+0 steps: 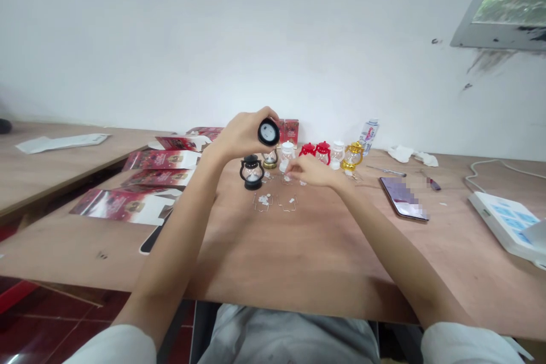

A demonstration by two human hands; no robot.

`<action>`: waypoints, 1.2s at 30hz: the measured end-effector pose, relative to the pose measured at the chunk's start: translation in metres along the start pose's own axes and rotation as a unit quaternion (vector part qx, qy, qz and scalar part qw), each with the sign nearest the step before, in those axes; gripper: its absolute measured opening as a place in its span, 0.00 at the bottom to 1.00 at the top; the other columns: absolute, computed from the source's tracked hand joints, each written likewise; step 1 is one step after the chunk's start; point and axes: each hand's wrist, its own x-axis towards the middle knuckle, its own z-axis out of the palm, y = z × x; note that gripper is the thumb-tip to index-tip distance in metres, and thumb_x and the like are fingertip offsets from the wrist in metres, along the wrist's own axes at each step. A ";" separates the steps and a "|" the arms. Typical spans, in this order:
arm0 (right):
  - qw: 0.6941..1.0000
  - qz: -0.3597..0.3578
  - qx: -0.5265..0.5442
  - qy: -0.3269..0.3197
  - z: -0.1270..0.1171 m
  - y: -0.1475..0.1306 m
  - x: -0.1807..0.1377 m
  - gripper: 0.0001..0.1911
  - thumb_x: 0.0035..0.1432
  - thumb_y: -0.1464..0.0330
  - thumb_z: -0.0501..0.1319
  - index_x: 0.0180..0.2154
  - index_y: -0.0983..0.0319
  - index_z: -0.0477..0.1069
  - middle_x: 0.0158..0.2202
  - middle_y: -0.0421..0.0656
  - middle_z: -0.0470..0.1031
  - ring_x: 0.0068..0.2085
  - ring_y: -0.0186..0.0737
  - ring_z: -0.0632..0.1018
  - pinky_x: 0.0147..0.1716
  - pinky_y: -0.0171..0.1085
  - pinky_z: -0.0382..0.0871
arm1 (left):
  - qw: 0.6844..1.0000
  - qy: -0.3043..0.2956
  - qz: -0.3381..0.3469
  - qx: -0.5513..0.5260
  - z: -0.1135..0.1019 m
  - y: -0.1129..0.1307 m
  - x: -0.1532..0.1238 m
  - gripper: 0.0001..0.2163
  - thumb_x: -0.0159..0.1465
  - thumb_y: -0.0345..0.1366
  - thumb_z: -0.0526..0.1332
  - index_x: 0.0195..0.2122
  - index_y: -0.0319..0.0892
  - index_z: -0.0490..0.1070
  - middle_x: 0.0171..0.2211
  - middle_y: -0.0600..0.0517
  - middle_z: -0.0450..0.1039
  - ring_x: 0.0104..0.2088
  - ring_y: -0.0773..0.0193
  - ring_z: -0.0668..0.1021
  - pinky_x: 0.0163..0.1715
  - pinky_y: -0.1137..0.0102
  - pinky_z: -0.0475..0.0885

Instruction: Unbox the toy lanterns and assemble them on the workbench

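Raised above the table, my left hand is closed around a small black lantern, tipped so its round base with a pale disc faces me; the rest is hidden by the fingers. Low over the tabletop, my right hand has its fingers pinched together beside small metal and white bits; whether anything is in the pinch is too small to tell. Another black lantern stands upright below my left hand. Thin bent wire handles and small white pieces lie in front of the hands.
Behind my hands stand white lanterns, red lanterns and a gold lantern, near a plastic bottle. Flattened red boxes lie left. A phone, tweezers and a white power strip lie right.
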 end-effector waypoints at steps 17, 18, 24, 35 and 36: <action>0.939 -0.100 -0.024 0.328 -0.018 -0.029 -0.010 0.06 0.55 0.68 0.60 0.33 0.62 0.75 0.40 0.46 0.76 0.42 0.42 0.76 0.42 0.42 0.70 | 0.995 -0.042 0.077 0.048 0.030 0.021 0.007 0.26 0.50 0.33 0.58 0.51 0.44 0.56 0.43 0.50 0.74 0.39 0.58 0.77 0.38 0.69 0.64; 0.941 -0.095 -0.030 0.324 -0.018 -0.029 -0.010 0.06 0.56 0.68 0.60 0.33 0.61 0.75 0.40 0.46 0.76 0.42 0.42 0.76 0.42 0.41 0.69 | 0.994 -0.042 0.080 0.055 0.031 0.021 0.008 0.26 0.49 0.33 0.58 0.51 0.44 0.56 0.44 0.50 0.74 0.39 0.57 0.77 0.39 0.68 0.64; 0.948 -0.058 -0.103 0.296 -0.018 -0.038 -0.013 0.07 0.56 0.72 0.58 0.32 0.64 0.75 0.36 0.47 0.77 0.37 0.41 0.76 0.37 0.38 0.66 | 0.992 -0.054 0.068 0.091 0.033 0.025 0.008 0.26 0.50 0.32 0.57 0.52 0.43 0.55 0.41 0.49 0.75 0.40 0.54 0.77 0.39 0.66 0.62; 0.936 -0.001 -0.143 0.323 -0.006 -0.047 -0.010 0.09 0.51 0.75 0.56 0.25 0.63 0.73 0.28 0.44 0.77 0.31 0.39 0.74 0.31 0.36 0.60 | 0.988 -0.047 0.079 0.124 0.034 0.028 0.007 0.24 0.53 0.33 0.55 0.53 0.42 0.56 0.35 0.49 0.76 0.39 0.53 0.77 0.38 0.65 0.60; 0.933 -0.002 -0.143 0.330 -0.005 -0.046 -0.009 0.09 0.50 0.76 0.56 0.25 0.63 0.73 0.28 0.44 0.77 0.32 0.39 0.74 0.31 0.36 0.60 | 0.989 -0.047 0.079 0.119 0.034 0.027 0.007 0.24 0.53 0.33 0.55 0.53 0.42 0.56 0.35 0.49 0.76 0.39 0.54 0.77 0.38 0.65 0.60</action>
